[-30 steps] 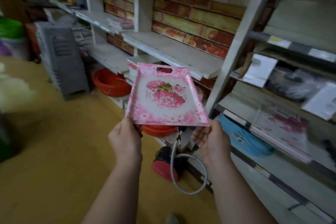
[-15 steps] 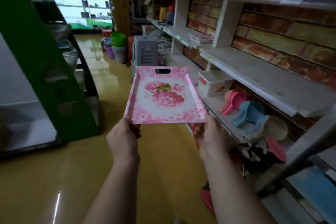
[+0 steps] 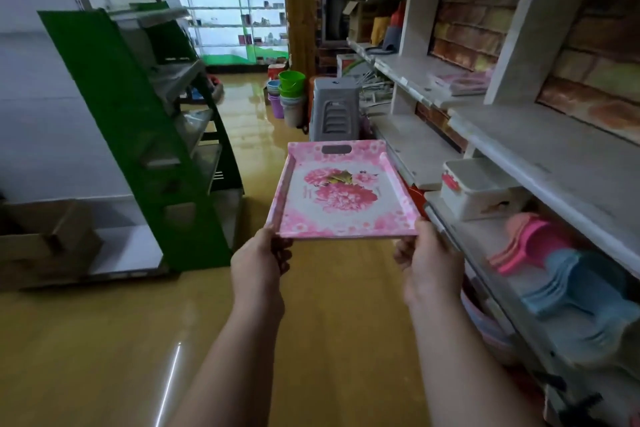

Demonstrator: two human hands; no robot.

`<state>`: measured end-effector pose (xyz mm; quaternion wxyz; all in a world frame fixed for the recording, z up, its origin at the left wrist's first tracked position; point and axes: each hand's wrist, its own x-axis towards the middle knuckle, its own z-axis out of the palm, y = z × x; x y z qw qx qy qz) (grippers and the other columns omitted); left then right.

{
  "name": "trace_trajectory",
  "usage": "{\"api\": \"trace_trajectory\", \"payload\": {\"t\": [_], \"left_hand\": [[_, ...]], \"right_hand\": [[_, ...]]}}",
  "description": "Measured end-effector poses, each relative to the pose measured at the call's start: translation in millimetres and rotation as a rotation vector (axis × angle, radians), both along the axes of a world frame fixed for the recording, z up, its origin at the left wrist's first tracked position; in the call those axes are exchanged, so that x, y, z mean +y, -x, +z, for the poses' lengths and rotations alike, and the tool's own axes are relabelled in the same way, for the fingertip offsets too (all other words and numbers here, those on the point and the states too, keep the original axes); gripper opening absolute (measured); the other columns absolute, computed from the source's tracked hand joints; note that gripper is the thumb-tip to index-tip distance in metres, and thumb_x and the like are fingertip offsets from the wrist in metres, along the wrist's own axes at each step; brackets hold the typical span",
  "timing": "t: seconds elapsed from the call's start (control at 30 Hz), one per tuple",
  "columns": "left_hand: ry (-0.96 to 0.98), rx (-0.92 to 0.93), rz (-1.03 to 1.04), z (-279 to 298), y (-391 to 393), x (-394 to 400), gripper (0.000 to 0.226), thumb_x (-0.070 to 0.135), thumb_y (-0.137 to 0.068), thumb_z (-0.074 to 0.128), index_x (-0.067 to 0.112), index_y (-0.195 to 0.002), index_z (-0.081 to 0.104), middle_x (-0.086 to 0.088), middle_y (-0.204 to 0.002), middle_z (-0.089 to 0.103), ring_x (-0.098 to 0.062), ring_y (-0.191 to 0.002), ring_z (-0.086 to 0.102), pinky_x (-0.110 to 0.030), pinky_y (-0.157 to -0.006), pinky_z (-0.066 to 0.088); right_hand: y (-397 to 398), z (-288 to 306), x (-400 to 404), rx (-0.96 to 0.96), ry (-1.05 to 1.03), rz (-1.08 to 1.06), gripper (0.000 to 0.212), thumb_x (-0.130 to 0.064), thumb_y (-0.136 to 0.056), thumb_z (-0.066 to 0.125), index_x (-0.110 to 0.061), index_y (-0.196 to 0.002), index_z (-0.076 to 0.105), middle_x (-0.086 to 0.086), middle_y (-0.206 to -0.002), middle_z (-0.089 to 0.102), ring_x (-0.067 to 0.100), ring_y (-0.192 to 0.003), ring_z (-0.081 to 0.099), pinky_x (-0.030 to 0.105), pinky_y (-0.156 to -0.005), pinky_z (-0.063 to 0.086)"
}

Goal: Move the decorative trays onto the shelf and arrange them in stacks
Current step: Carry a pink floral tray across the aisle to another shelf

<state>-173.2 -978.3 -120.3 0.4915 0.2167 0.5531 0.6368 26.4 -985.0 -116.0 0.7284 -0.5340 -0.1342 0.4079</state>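
Note:
I carry a pink floral decorative tray level in front of me, over the yellow floor of a shop aisle. My left hand grips its near left corner and my right hand grips its near right corner. A handle slot shows in the tray's far rim. The white shelf unit runs along my right. A low stack of pink trays lies on a shelf farther down that unit.
A green rack stands on the left with cardboard boxes beside it. Stacked grey stools and coloured buckets sit ahead in the aisle. A white box and pink and blue scoops fill the lower right shelf.
The view has swung left, from facing the shelves to looking down the aisle. The tray stays in both hands, held level and slightly lower in view.

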Motion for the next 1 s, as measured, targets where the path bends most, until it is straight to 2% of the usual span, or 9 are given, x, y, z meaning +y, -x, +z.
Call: {"api": "trace_trajectory", "payload": {"t": [0.13, 0.27, 0.37, 0.53, 0.6, 0.77, 0.83, 0.9, 1.0], "left_hand": [[0.054, -0.014, 0.010, -16, -11, 17, 0.022, 0.022, -0.104, 0.062, 0.010, -0.102, 0.079, -0.004, -0.076, 0.075, -0.017, -0.067, 0.061, -0.032, -0.063, 0.044], [0.061, -0.031, 0.071, -20, -3, 45, 0.023, 0.021, -0.104, 0.062, 0.008, -0.101, 0.081, -0.005, -0.075, 0.074, -0.018, -0.069, 0.060, -0.032, -0.064, 0.044], [0.090, -0.047, 0.116, -21, -1, 77, 0.023, 0.022, -0.104, 0.062, 0.008, -0.102, 0.080, -0.003, -0.075, 0.073, -0.018, -0.070, 0.060, -0.031, -0.064, 0.044], [0.071, -0.119, 0.094, -27, 5, 146, 0.025, 0.027, -0.106, 0.060, 0.012, -0.112, 0.079, -0.009, -0.104, 0.078, -0.023, -0.100, 0.074, -0.038, -0.080, 0.058], [0.070, -0.148, 0.084, -27, 7, 180, 0.025, 0.028, -0.107, 0.059, 0.013, -0.112, 0.079, -0.006, -0.102, 0.078, -0.022, -0.102, 0.074, -0.040, -0.081, 0.060], [0.035, -0.121, 0.055, -28, 17, 277, 0.024, 0.028, -0.104, 0.060, 0.020, -0.104, 0.083, -0.008, -0.104, 0.081, -0.022, -0.097, 0.074, -0.041, -0.080, 0.055], [0.032, -0.156, 0.029, -27, 22, 320, 0.024, 0.025, -0.103, 0.061, 0.016, -0.104, 0.083, -0.009, -0.102, 0.081, -0.022, -0.093, 0.074, -0.039, -0.078, 0.056], [0.047, -0.178, -0.008, -27, 25, 357, 0.025, 0.024, -0.103, 0.061, 0.013, -0.104, 0.083, -0.011, -0.099, 0.079, -0.023, -0.092, 0.074, -0.039, -0.079, 0.058], [0.050, -0.208, -0.088, -31, 29, 407, 0.025, 0.025, -0.102, 0.062, 0.012, -0.107, 0.083, -0.010, -0.095, 0.078, -0.020, -0.087, 0.073, -0.038, -0.078, 0.060]], "right_hand": [[-16, -24, 40, 0.009, 0.010, 0.019, 0.013, -0.018, -0.096, 0.072, -0.007, -0.090, 0.077, 0.005, -0.065, 0.070, 0.017, -0.054, 0.063, 0.029, -0.051, 0.052], [-9, -40, 72, 0.082, 0.011, 0.107, 0.011, -0.013, -0.098, 0.070, -0.006, -0.094, 0.077, 0.009, -0.078, 0.077, 0.018, -0.066, 0.073, 0.033, -0.061, 0.059], [-5, -43, 107, 0.093, 0.026, 0.131, 0.012, -0.012, -0.099, 0.068, -0.004, -0.094, 0.076, 0.007, -0.074, 0.076, 0.018, -0.065, 0.073, 0.034, -0.062, 0.060], [3, -42, 169, 0.088, 0.035, 0.131, 0.013, -0.013, -0.099, 0.070, -0.002, -0.097, 0.078, 0.011, -0.085, 0.079, 0.018, -0.073, 0.075, 0.035, -0.068, 0.060], [5, -41, 196, 0.061, 0.048, 0.126, 0.015, -0.014, -0.099, 0.070, -0.002, -0.100, 0.079, 0.014, -0.094, 0.081, 0.021, -0.080, 0.078, 0.035, -0.072, 0.061], [7, -37, 279, -0.053, 0.083, 0.127, 0.021, -0.025, -0.097, 0.073, -0.007, -0.105, 0.080, 0.010, -0.095, 0.082, 0.023, -0.082, 0.079, 0.029, -0.055, 0.058], [8, -36, 313, -0.085, 0.097, 0.120, 0.025, -0.031, -0.094, 0.074, -0.009, -0.104, 0.081, 0.012, -0.100, 0.082, 0.028, -0.090, 0.080, 0.035, -0.063, 0.061], [12, -34, 343, -0.092, 0.107, 0.106, 0.025, -0.030, -0.097, 0.072, -0.009, -0.106, 0.080, 0.013, -0.105, 0.082, 0.029, -0.097, 0.080, 0.041, -0.078, 0.062], [20, -29, 379, -0.040, 0.091, 0.074, 0.019, -0.024, -0.100, 0.068, -0.010, -0.107, 0.079, 0.009, -0.103, 0.083, 0.022, -0.095, 0.080, 0.039, -0.084, 0.060]]}}
